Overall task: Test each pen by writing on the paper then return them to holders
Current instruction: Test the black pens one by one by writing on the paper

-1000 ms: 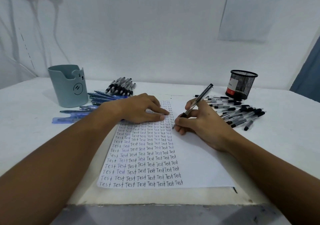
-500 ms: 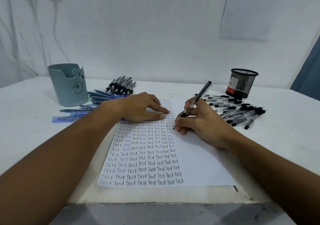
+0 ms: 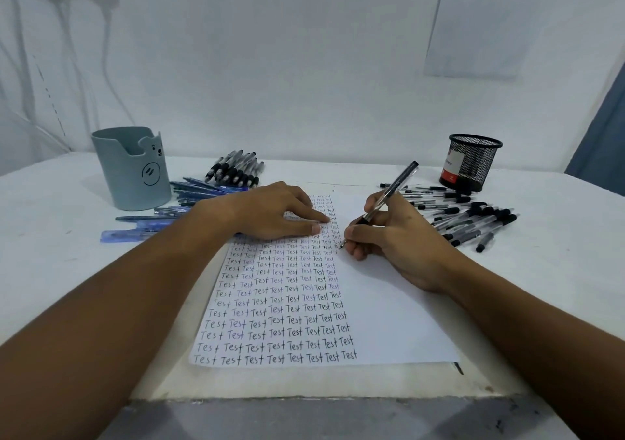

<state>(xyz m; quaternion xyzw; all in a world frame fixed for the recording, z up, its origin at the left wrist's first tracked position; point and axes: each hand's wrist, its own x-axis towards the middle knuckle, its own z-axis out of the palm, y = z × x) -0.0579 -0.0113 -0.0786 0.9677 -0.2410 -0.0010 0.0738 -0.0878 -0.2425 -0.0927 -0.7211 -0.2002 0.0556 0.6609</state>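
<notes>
Nothing much shifted since 0.5 s ago: right hand [image 3: 402,240] fingers still pinch pen [image 3: 389,192], tip on paper [image 3: 389,321]. Left hand [image 3: 270,213] flat, fingers together, pinning the sheet.

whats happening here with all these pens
A person is testing pens. The right hand holds a black pen with its tip on the paper, beside columns of "Test". The left hand pins the sheet flat. Both holders, grey and black mesh, look empty; pens lie loose beside them.
</notes>
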